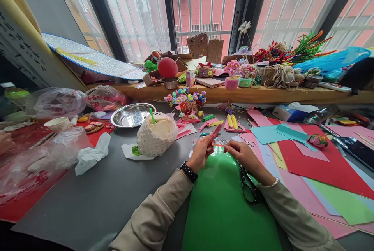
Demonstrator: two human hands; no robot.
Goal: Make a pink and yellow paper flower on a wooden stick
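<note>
Your left hand [201,151], centre of frame: gripping a folded pink paper strip [217,129], held upright at a slant. Your right hand [241,154], just right of it: fingers bent, thumb drawn in; whether they pinch anything, you cannot tell from here. Below both hands, lower centre: one glossy green sheet [230,212]. Black-handled scissors [249,188], by your right wrist. Centre left: one coconut [157,132] in foam netting, with green straw [152,115]. Right: red paper sheet [318,161]. Upper centre: red balloon [167,67].
</note>
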